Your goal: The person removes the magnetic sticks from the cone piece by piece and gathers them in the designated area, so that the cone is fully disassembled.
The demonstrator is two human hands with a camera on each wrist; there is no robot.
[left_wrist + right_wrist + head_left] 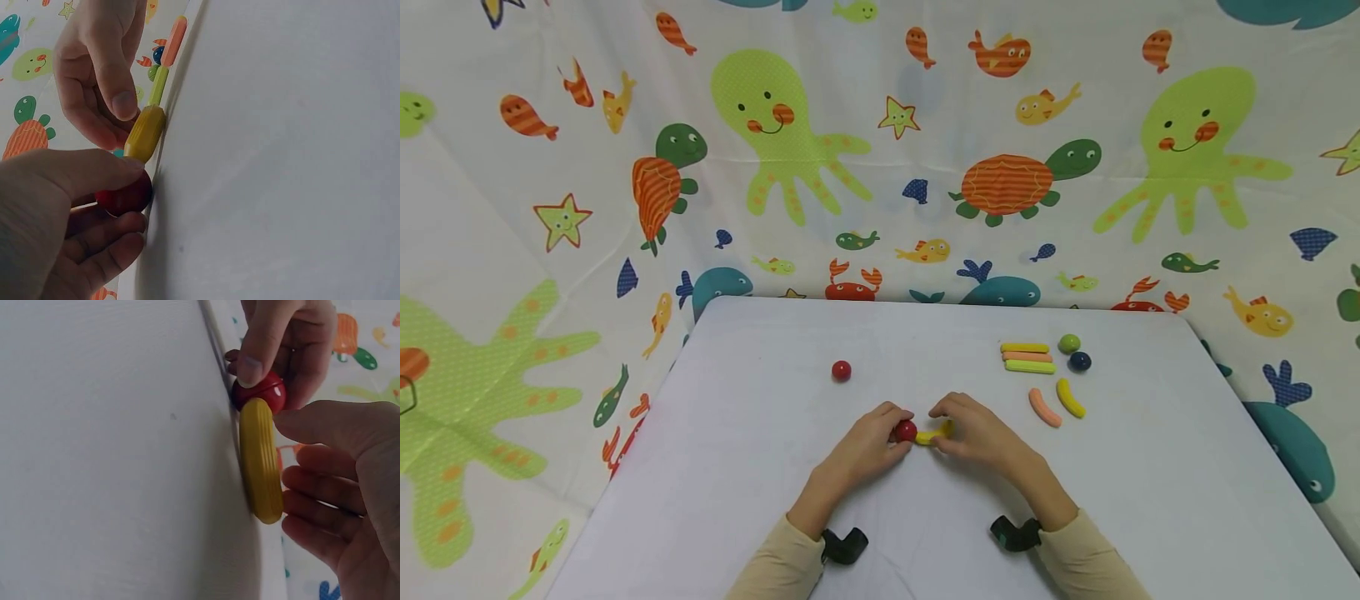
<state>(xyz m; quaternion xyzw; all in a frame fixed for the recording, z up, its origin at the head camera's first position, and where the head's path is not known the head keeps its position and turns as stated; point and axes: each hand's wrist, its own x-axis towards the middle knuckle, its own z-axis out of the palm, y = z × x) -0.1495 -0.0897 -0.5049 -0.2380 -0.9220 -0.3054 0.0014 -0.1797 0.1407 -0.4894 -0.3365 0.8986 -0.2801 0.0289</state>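
Near the middle of the white table, my left hand [874, 435] holds a glossy red ball [906, 431] between thumb and fingers. A seam line crosses the ball [270, 391] in the right wrist view. Against its right side lies a yellow curved piece [927, 437], ridged along its length [259, 462]. My right hand [977, 429] is around the right end of this piece, thumb and fingers spread apart. In the right wrist view the right fingertips [294, 478] are close beside the yellow piece; whether they touch it I cannot tell.
Another red ball [842, 371] sits farther back on the left. Toward the back right lie yellow, orange and green sticks [1028, 367], a green ball [1070, 343], a dark blue ball [1080, 362], an orange curved piece [1045, 407] and a yellow one [1071, 398]. A sea-animal curtain [880, 167] hangs behind.
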